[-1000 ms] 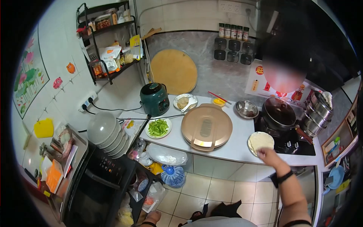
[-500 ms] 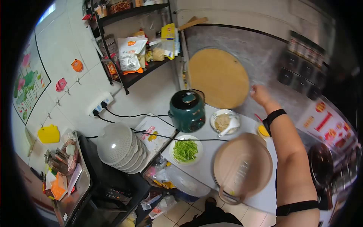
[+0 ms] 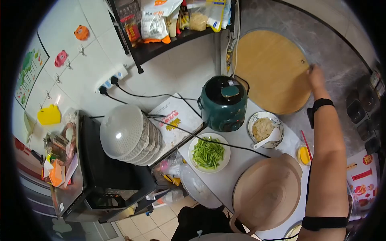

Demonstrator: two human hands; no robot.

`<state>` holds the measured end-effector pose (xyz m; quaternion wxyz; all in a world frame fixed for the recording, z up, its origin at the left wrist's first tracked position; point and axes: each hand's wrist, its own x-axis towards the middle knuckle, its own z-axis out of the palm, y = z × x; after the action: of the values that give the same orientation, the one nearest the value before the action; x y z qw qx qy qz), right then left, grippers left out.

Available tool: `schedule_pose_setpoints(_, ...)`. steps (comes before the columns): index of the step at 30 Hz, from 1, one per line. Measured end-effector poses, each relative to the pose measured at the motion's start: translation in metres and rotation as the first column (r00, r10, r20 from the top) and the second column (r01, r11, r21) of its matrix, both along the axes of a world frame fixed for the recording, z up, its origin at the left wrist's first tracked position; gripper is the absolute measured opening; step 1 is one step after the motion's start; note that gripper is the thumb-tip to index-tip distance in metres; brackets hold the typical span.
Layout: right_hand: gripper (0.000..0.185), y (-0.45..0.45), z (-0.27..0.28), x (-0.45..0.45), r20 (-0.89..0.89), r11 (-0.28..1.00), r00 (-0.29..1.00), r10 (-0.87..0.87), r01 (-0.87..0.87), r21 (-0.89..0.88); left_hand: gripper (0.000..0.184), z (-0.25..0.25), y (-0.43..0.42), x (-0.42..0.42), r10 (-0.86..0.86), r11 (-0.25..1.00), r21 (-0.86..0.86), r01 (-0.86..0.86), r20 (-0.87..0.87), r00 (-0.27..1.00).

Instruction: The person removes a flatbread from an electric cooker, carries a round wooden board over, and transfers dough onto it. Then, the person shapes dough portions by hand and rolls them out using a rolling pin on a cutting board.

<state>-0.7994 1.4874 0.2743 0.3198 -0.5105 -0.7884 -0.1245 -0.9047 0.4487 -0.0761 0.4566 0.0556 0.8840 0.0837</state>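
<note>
My right hand reaches forward to the right edge of a round wooden cutting board, which leans upright against the grey wall. Its fingers are closed at the board's rim. My left hand does not show. Below the board stands a patterned bowl of pale minced food with a white spoon in it. Close to my right forearm is a small container of yellow stuff, a red stick beside it. A beige basin with a loop handle is at the table's near side.
A dark green electric cooker stands at the back of the white table, near a plate of cut green vegetables. A black cable crosses above that plate. Stacked white steamer baskets are on the left, below a black shelf.
The view has shifted, so the cooker and board sit further right in the picture. My right hand, blurred beside the board before, is now at its right rim.
</note>
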Motion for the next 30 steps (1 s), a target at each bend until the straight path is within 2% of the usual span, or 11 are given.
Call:
schedule_pose_setpoints(3,0.034,-0.013,0.003,-0.002,0.0,0.999,0.999,-0.032,0.032,0.037,0.036,0.0,0.01,-0.017,-0.155,0.984,0.078,0.159,-0.066,0.986)
schedule_pose_setpoints(7,0.036,-0.02,0.008,-0.01,-0.046,1.0,0.999,-0.019,0.018,-0.017,0.04,0.011,0.031,-0.018,-0.077,0.996,0.041,0.078,-0.022,0.997)
schedule_pose_setpoints(9,0.036,-0.021,0.015,-0.013,0.016,0.995,0.999,-0.044,0.045,-0.09,0.041,0.017,0.04,-0.016,-0.124,0.992,0.005,0.124,0.016,0.992)
schedule_pose_setpoints(13,0.039,-0.019,0.015,-0.018,0.056,0.99,0.996,-0.072,0.078,-0.121,0.041,0.019,0.041,-0.011,-0.147,0.989,0.014,0.147,0.03,0.989)
schedule_pose_setpoints(15,0.04,-0.008,0.003,-0.025,-0.158,0.986,0.987,-0.026,0.0,-0.166,0.04,0.022,0.04,-0.008,-0.086,0.996,0.033,0.085,0.034,0.996)
schedule_pose_setpoints(16,0.04,0.002,-0.003,-0.023,-0.165,0.986,0.986,-0.016,-0.012,-0.167,0.04,0.025,0.039,-0.006,-0.03,0.998,0.051,0.028,0.038,0.999)
schedule_pose_setpoints(18,0.042,0.012,-0.01,-0.015,-0.41,0.935,0.893,0.185,-0.288,-0.207,0.039,0.029,0.04,-0.006,-0.01,0.998,0.058,0.008,0.025,1.0)
schedule_pose_setpoints(22,0.041,0.004,-0.004,-0.015,-0.438,0.91,0.876,0.2,-0.332,-0.248,0.039,0.03,0.044,-0.008,-0.066,0.996,0.057,0.065,0.015,0.998)
schedule_pose_setpoints(25,0.039,-0.024,0.014,-0.022,-0.356,0.956,0.918,0.176,-0.245,-0.161,0.042,0.034,0.046,-0.015,-0.064,0.994,0.089,0.06,0.048,0.997)
schedule_pose_setpoints(27,0.037,-0.026,0.027,-0.022,-0.364,0.946,0.886,0.288,-0.322,-0.036,0.043,0.046,0.061,-0.023,-0.077,0.996,0.047,0.075,0.053,0.996)
schedule_pose_setpoints(30,0.037,-0.048,0.061,-0.014,-0.348,0.95,0.893,0.286,-0.313,-0.021,0.046,0.04,0.072,-0.035,-0.137,0.99,0.021,0.136,0.047,0.989)
